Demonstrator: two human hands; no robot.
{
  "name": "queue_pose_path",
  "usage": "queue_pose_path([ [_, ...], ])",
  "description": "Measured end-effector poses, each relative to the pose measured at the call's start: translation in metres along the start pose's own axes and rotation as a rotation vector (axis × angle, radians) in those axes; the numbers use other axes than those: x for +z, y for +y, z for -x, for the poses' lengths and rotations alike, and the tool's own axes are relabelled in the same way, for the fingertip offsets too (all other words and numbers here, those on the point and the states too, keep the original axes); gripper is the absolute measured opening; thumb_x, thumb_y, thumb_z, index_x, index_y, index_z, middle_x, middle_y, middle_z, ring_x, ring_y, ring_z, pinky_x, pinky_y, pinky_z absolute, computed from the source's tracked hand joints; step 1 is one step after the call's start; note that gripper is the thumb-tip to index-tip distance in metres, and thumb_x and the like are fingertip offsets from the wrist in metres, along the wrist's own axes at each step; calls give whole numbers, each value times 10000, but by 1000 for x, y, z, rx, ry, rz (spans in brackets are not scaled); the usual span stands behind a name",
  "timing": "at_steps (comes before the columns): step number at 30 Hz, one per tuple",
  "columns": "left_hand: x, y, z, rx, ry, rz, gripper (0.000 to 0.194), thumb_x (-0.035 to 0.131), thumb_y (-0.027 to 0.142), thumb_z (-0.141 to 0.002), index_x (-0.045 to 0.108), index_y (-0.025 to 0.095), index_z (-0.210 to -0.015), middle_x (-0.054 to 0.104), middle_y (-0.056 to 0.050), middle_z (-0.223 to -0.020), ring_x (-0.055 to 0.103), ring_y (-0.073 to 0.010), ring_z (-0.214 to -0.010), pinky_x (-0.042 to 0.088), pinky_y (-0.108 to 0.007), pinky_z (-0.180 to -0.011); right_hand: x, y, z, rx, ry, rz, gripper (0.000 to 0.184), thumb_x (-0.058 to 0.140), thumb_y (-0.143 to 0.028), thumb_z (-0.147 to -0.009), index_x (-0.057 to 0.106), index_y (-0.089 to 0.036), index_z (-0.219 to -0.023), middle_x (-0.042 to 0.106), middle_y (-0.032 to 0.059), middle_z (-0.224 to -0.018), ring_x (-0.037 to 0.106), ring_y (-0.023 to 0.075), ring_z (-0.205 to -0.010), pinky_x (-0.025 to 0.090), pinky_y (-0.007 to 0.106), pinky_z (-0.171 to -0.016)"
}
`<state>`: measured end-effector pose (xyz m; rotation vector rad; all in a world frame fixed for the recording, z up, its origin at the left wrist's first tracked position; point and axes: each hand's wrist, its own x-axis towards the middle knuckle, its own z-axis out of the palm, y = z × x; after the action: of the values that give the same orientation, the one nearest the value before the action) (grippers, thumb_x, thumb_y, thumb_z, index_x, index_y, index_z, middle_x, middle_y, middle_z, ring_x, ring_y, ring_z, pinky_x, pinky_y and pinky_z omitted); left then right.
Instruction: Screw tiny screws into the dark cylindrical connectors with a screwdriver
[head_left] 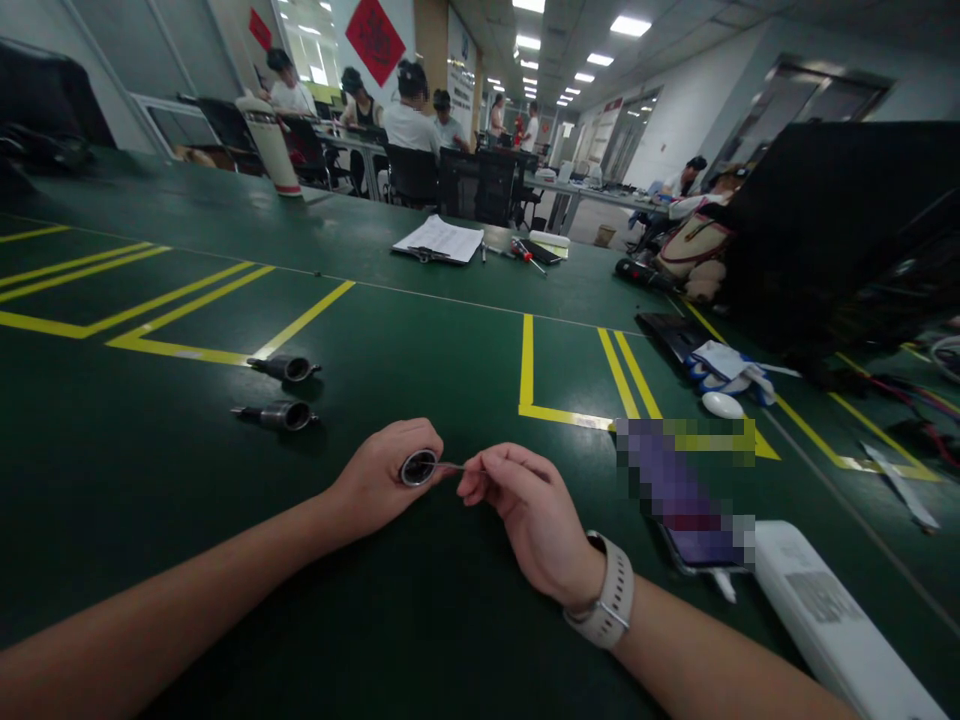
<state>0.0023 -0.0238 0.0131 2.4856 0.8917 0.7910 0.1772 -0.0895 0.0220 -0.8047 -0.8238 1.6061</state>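
My left hand (394,475) is closed around a hollow metal part (418,468), its round open end facing me; the rest is hidden in the fist. Between the thumb and fingers of my right hand (517,500) is a thin metal rod (452,466), whose far end reaches into that opening. The exact kind of rod cannot be made out. To the left, two dark metal parts with cup-like open ends and narrow shafts lie on the green table, one farther away (289,369) and one nearer (281,415).
Yellow tape marks the green table (420,340). At right lie a phone (697,540), a white power bank-like block (817,600), a white oval object (722,404) and a cloth (727,368). Farther back are a clipboard (439,240), a red-handled screwdriver (525,252) and a tall cup (271,150). People sit beyond.
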Motion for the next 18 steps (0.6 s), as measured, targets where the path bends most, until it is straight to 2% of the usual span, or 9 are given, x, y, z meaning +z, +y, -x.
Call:
queue_pose_path([
  [3,0,0,0,-4,-18,-41,123,504,197,-808,486,163,-691,510,5,-686,482,-125,-637,361,-248,-584,2,-2,2,-63,-8,119,142,564,-218,-812,678,-152,-758,644,28,-721,571,129,-702,430,273,-687],
  [9,-1,4,0,-31,-17,-33,184,498,262,-826,482,166,-671,505,3,-675,471,-127,-626,361,-249,-577,-2,0,-1,60,-17,-51,167,549,-218,-809,679,-135,-744,647,39,-703,571,123,-665,427,263,-649],
  [18,0,4,-2,-44,-16,5,195,521,255,-812,465,170,-646,485,17,-652,460,-114,-613,359,-236,-569,-2,-1,-3,106,24,-121,153,554,-197,-777,679,-123,-730,648,42,-668,576,124,-632,431,253,-610],
])
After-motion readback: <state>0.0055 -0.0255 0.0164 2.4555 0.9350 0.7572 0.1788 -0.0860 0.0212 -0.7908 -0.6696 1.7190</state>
